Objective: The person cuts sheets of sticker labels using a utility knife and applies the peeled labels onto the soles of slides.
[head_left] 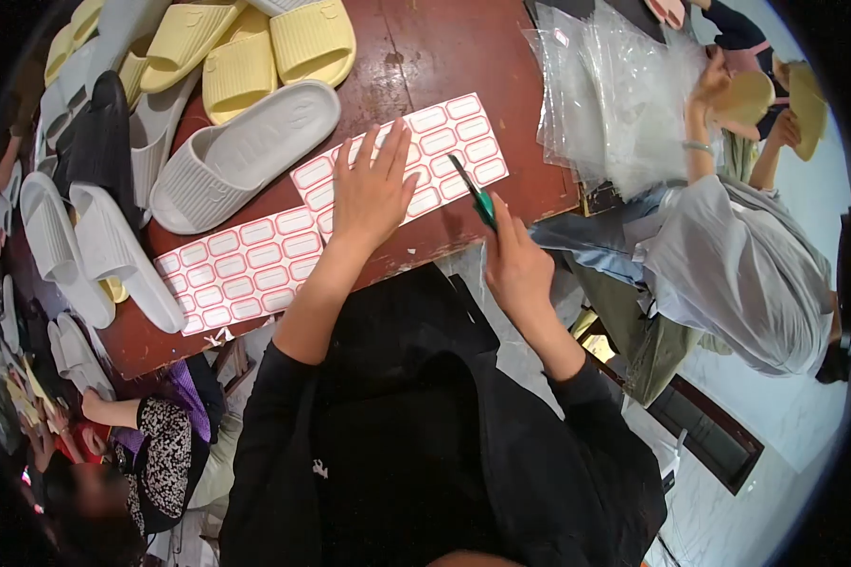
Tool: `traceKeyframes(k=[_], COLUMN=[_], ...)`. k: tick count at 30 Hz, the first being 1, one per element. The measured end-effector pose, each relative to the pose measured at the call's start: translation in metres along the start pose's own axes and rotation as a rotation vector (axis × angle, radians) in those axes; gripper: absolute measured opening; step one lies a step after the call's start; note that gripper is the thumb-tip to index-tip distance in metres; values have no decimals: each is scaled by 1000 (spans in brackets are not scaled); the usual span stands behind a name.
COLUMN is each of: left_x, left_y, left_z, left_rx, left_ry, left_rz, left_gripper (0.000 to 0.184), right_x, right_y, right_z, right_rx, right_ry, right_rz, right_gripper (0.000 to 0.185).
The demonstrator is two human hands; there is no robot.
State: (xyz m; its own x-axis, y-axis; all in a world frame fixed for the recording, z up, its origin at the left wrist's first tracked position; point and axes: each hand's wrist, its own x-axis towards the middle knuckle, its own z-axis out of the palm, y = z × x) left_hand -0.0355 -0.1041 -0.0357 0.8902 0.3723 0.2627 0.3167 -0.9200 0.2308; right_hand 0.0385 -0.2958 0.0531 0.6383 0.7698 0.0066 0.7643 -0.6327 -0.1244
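My left hand lies flat, fingers spread, on a white sheet of red-bordered labels. A second label sheet lies to its left, meeting the first near my left wrist. In my right hand is a green-handled cutter, its dark tip over the right part of the upper sheet. Whether the tip touches the paper cannot be made out. My right palm hides the lower end of the handle.
Grey slippers, yellow slippers and a black slipper crowd the left of the red table. Clear plastic bags lie at the right. One person holds a yellow slipper at right; another is at lower left.
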Motion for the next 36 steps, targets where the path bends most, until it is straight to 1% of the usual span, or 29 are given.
traceKeyframes(k=[3,7,10,18,23,26,30,36], left_x=[-14,-30,-30,-31,-31,-32,-32,-32], left_y=[-7,-18,-17,-18,-19,-19,-19,-19], left_z=[-10,-7,-4,-3,-3,-1,0,2], left_rx=[57,76,64,57,60,71,83,78], left_ry=[3,-47,-23,-7,-13,-1,9,15], left_rz=[-73,-69,-72,-70,-63,-60,-51,-47], left_gripper=[52,52,51,50,50,50,50,49], right_x=[30,46,47,50,37,15,-9,-45], right_y=[-22,-38,-40,-46,-45,-43,-44,-40], right_z=[18,47,52,62,55,47,35,26], right_rx=[110,89,76,38,-5,-52,-46,-56], right_ry=[54,24,44,45,9,-53,-58,-99], right_rz=[-85,-86,-51,-56,-43,-20,-6,41], right_gripper=[47,46,45,41,38,38,37,40])
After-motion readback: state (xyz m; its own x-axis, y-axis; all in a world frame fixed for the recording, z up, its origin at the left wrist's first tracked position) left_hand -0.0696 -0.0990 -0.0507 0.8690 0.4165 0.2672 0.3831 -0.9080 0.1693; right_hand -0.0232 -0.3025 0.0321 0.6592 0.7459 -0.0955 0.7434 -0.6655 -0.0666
